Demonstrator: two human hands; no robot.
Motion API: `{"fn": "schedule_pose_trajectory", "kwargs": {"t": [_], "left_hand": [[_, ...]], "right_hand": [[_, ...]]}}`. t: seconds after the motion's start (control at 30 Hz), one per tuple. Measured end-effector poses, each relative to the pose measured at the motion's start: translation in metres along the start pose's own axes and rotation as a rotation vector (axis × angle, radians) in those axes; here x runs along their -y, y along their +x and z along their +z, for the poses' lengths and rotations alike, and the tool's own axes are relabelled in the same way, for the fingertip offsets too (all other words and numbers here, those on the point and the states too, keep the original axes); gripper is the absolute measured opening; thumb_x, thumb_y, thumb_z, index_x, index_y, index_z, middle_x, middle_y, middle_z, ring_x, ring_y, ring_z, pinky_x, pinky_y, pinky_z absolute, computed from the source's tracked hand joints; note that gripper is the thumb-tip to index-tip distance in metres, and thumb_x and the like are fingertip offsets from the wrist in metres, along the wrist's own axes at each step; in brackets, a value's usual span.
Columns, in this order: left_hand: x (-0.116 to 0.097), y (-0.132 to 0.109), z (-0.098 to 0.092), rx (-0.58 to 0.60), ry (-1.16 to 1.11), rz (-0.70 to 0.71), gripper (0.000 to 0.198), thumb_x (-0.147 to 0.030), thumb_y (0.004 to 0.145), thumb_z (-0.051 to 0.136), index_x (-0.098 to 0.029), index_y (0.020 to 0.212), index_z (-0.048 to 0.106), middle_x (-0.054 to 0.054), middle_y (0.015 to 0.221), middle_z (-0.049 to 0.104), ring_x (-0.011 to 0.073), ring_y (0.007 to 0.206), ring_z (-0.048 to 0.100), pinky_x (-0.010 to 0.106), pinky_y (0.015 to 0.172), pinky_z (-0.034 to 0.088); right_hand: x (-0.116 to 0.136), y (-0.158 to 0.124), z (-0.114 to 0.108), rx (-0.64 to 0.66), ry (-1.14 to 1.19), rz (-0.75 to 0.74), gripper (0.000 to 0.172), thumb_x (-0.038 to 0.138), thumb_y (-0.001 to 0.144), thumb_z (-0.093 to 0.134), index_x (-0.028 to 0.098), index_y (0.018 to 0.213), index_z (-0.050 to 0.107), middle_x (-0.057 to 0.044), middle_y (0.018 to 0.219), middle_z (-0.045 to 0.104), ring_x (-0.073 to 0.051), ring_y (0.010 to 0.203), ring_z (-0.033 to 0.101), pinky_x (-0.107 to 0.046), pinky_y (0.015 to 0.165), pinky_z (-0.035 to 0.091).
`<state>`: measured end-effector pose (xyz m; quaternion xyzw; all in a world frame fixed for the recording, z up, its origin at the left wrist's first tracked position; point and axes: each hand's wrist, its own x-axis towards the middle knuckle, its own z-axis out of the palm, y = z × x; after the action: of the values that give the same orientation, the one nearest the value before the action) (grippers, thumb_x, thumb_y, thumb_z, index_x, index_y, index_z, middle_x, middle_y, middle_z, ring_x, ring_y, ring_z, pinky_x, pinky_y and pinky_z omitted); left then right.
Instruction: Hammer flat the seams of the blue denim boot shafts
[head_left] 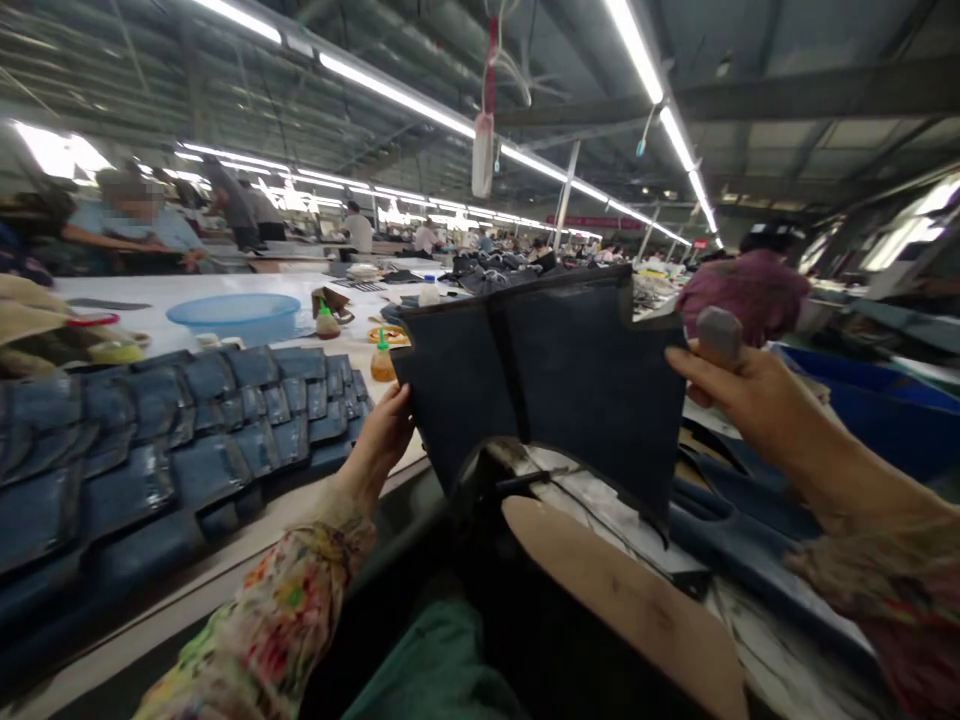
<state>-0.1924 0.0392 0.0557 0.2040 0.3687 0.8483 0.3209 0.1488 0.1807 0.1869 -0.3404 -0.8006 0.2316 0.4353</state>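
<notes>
A dark navy panel, which looks like leather, is held up in front of me by its two sides. A darker stripe runs down it, and its lower edge has a curved cut-out. My left hand is closed on the panel's left edge. My right hand grips its right edge between fingers and thumb. A grey rounded thing shows at the right thumb; I cannot tell whether it is a finger cover or a held tool. Below the panel lies a brown oblong board.
Overlapping blue pieces cover the table at left. Behind them stand a blue basin and green-tipped bottles. At right are more dark pieces and a blue bin. Other people are farther off.
</notes>
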Motion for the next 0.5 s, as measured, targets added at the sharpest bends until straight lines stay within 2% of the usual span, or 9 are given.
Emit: {"fn": "schedule_pose_trajectory", "kwargs": {"t": [0.1,0.27,0.4,0.5], "left_hand": [[0.032,-0.002,-0.004,-0.025,-0.008,-0.056,0.008,-0.019,0.081,0.059,-0.019,0.087,0.064,-0.002,0.080,0.068,0.0103,0.070,0.059,0.021,0.067,0.043],[0.081,-0.012,0.001,-0.048,-0.056,-0.087,0.006,-0.019,0.081,0.058,-0.020,0.084,0.063,-0.003,0.078,0.068,0.0098,0.074,0.060,0.021,0.074,0.044],[0.105,-0.019,0.004,-0.025,-0.086,-0.144,0.007,-0.023,0.081,0.059,-0.020,0.083,0.063,-0.002,0.080,0.068,0.0111,0.077,0.061,0.023,0.077,0.045],[0.117,-0.028,0.001,-0.016,-0.094,-0.217,0.018,-0.033,0.085,0.053,-0.019,0.078,0.062,-0.001,0.074,0.066,0.0121,0.071,0.061,0.024,0.072,0.047]], "right_hand": [[-0.006,-0.002,0.006,0.031,-0.006,0.012,0.047,0.062,0.065,0.063,0.017,0.064,0.052,0.004,0.053,0.040,-0.009,0.051,0.037,-0.024,0.050,0.029],[-0.012,-0.008,-0.001,0.090,0.011,0.000,0.047,0.062,0.066,0.062,0.016,0.063,0.053,0.004,0.054,0.042,-0.008,0.051,0.036,-0.024,0.055,0.033],[-0.027,-0.016,-0.013,0.097,0.003,0.023,0.044,0.059,0.069,0.062,0.016,0.068,0.056,0.003,0.060,0.049,-0.009,0.054,0.042,-0.024,0.057,0.036],[-0.043,-0.029,-0.022,0.121,-0.039,0.054,0.047,0.062,0.069,0.062,0.016,0.066,0.054,0.003,0.058,0.050,-0.010,0.053,0.042,-0.024,0.054,0.035]]}}
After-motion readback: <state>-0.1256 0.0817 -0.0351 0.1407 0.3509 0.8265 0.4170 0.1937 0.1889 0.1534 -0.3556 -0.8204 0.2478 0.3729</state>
